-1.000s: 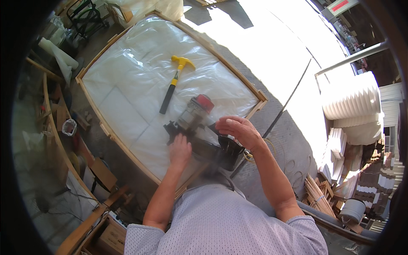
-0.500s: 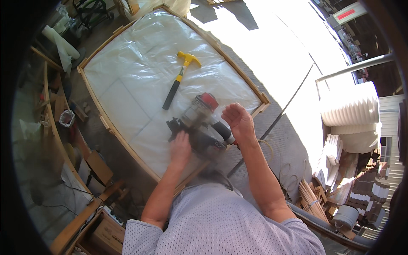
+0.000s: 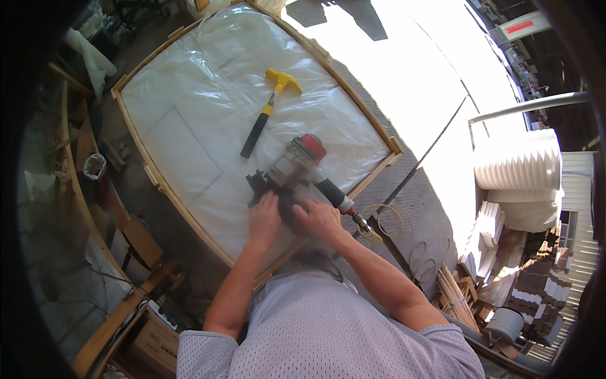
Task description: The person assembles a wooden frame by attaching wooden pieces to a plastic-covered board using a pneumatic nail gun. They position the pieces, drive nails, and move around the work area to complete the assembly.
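A nail gun (image 3: pixel 291 165) with a red cap and a black-sleeved handle lies on the plastic-wrapped panel in front of me. My left hand (image 3: pixel 265 218) is closed on the dark magazine side of the tool, near its black nose. From the other side, my right hand (image 3: pixel 317 218) has its fingers bent over the same dark part, below the handle. A blurred patch hides the exact finger contact. Beyond the nail gun rests a claw hammer (image 3: pixel 271 112) with a yellow head and black grip, touched by neither hand.
A wooden frame (image 3: pixel 140 150) borders the panel (image 3: pixel 183 120). A yellowish air hose (image 3: pixel 396 221) coils at the handle's end. White foam rolls (image 3: pixel 519 161) and bundled wood strips (image 3: pixel 456 292) stand at right. A cardboard box (image 3: pixel 151 341) sits lower left.
My right hand has come down from above the handle onto the dark part of the nail gun. My left hand stays at the magazine. The hammer lies as before.
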### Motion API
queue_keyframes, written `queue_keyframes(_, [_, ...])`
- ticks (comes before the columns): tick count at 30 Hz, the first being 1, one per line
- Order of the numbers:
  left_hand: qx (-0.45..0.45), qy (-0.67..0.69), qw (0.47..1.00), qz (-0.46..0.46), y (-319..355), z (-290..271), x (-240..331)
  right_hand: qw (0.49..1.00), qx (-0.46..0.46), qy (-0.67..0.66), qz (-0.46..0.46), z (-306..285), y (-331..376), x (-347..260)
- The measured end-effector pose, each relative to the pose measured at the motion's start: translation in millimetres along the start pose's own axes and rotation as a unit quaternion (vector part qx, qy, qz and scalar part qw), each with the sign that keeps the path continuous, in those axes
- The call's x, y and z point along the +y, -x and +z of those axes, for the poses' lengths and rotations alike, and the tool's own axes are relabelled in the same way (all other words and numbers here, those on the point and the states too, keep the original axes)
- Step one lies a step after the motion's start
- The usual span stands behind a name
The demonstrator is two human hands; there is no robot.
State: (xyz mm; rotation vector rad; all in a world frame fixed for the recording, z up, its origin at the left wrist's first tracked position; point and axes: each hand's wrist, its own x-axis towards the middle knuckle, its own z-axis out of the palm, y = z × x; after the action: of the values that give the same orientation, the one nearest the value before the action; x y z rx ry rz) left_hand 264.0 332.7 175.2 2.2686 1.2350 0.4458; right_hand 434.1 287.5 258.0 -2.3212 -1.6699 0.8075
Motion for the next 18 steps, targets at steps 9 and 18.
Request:
queue_keyframes(9, [0.005,-0.012,1.0,-0.011,1,2,3,0.994,0.005,-0.049,0.093,1,-8,-9])
queue_keyframes(18, [-0.022,-0.002,0.999,-0.028,4,3,-1,0.998,-0.007,0.015,0.064,1,-12,-9])
